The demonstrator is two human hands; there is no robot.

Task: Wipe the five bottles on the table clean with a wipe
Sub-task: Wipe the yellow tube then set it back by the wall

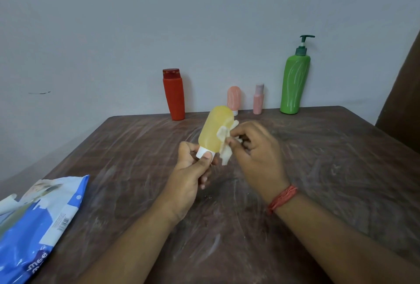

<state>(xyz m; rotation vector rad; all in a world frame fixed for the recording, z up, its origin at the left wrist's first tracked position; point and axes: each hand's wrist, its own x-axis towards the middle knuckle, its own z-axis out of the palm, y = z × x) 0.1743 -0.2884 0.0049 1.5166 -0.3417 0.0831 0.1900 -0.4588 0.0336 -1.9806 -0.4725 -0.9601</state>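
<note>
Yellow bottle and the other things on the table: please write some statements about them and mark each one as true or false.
1. The left hand holds the yellow bottle by its white cap. True.
2. The right hand is empty. False: it presses a wipe on the bottle.
3. Four bottles stand at the table's far edge. True.
4. The green bottle lies on its side. False: it stands upright.
5. The wipes pack lies at the right. False: it lies at the left.
</note>
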